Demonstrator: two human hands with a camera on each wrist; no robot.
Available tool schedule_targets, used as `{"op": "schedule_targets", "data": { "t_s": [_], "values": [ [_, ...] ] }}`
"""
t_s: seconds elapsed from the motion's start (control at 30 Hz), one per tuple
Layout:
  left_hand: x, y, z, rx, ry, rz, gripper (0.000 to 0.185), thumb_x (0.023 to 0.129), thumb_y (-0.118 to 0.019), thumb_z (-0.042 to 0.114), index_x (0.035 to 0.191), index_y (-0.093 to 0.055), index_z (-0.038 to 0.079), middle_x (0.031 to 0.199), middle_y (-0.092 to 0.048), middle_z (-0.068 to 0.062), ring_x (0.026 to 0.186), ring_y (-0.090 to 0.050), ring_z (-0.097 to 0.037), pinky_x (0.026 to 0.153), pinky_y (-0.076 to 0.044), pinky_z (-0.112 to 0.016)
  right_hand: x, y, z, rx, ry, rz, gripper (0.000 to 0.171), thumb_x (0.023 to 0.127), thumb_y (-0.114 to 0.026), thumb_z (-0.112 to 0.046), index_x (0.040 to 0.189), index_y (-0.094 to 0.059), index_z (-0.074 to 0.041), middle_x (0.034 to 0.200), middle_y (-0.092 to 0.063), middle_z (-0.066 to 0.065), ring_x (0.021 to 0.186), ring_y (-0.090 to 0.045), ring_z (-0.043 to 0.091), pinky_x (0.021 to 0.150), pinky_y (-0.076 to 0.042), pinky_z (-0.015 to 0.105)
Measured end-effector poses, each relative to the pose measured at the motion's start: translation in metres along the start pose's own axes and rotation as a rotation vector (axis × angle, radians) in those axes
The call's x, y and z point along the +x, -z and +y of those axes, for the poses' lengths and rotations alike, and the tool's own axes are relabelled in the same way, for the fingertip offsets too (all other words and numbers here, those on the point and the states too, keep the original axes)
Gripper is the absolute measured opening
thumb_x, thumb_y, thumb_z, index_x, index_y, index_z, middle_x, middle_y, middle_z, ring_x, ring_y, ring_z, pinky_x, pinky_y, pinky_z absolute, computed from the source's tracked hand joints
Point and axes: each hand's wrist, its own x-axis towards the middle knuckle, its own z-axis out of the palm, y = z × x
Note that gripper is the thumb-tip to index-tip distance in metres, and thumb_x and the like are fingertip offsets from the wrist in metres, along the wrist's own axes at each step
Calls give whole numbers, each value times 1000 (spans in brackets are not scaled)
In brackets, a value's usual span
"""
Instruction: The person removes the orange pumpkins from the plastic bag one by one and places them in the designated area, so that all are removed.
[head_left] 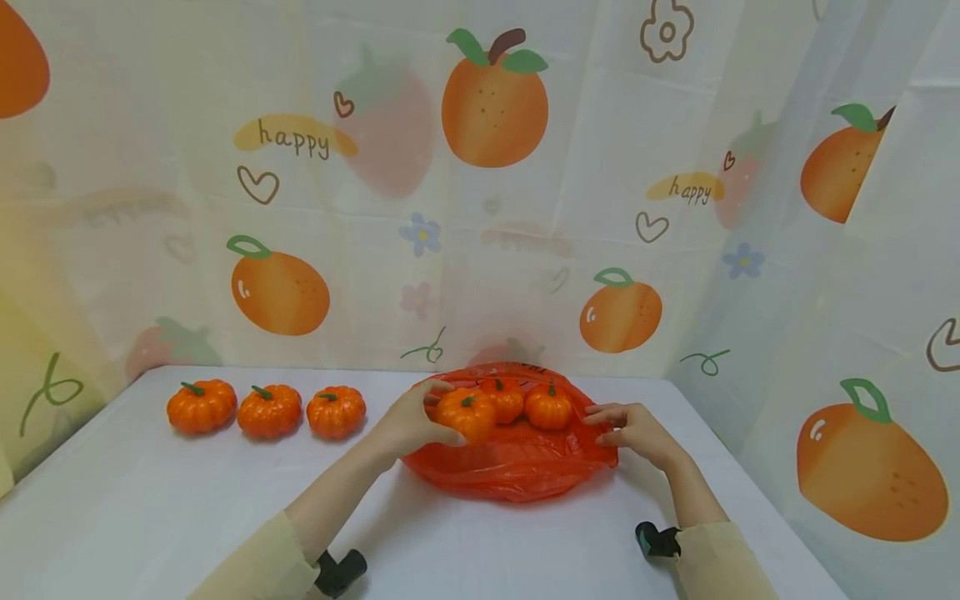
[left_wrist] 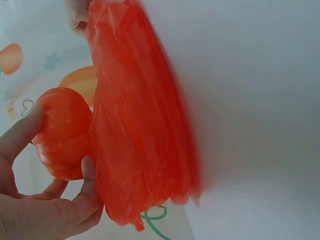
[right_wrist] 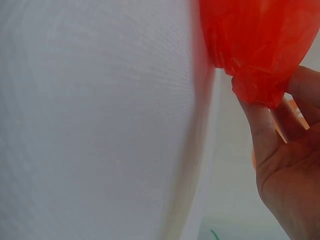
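While three pumpkins (head_left: 267, 409) line the bench (head_left: 150, 500), left hand (head_left: 411, 421) grips a pumpkin (head_left: 465, 413) over the bag (head_left: 517, 467); right hand (head_left: 633, 429) pinches the bag's edge.

The head view was bright and evenly lit by soft, diffuse light, with only faint shadows on the white tabletop (head_left: 480, 542) and small glints on the pumpkins. Its edges bowed slightly. Both wrist views were softer: the red plastic bag (left_wrist: 140, 125) smeared with blur at its edge, and the tabletop close to the lens lay out of focus.
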Motion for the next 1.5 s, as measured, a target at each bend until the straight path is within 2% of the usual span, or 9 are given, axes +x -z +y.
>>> {"op": "schedule_targets", "data": {
  "t_s": [0.3,0.53,0.8,1.03,1.27,1.5],
  "values": [
    [-2,25,-8,-26,-13,-40,73,72,-86,21,137,-51,19,143,-52,-15,129,-51,-35,102,-52,-52,0,1,-1,10,8,-4,33,87,-61,-3,119,-70,0,141,-57,23,136,-43,46,90,-59,39],
    [-3,41,-16,-28,2,-71,75,74,-84,21,140,-49,19,145,-49,-16,128,-52,-37,98,-55,-49,0,1,-2,2,3,-4,33,87,-62,-3,119,-71,-1,141,-57,23,136,-43,47,91,-59,39],
    [-11,59,-24,-43,-26,-106,76,74,-84,20,140,-48,17,144,-48,-18,127,-52,-38,97,-55,-46,0,0,-3,1,1,-6,33,87,-62,-3,119,-71,0,141,-57,23,136,-44,46,89,-59,37],
    [-17,77,-30,-5,-50,-141,76,74,-84,20,140,-48,17,146,-48,-18,128,-52,-38,96,-55,-44,0,0,-1,13,-7,-13,34,87,-62,-4,119,-70,-1,142,-56,23,136,-42,47,91,-59,39],
    [-16,95,-43,9,-32,-171,75,73,-85,23,139,-49,20,149,-44,-18,129,-51,-37,89,-56,-41,0,-1,-2,-1,-10,-10,34,87,-62,-4,120,-70,-1,142,-56,23,137,-42,47,91,-59,40],
    [-19,111,-55,24,-61,-216,73,75,-84,23,138,-49,17,150,-42,-20,131,-48,-39,98,-54,-43,1,-1,-1,-3,-11,-11,34,87,-62,-4,120,-70,-1,142,-56,22,136,-43,46,90,-59,39]
  ]
}}
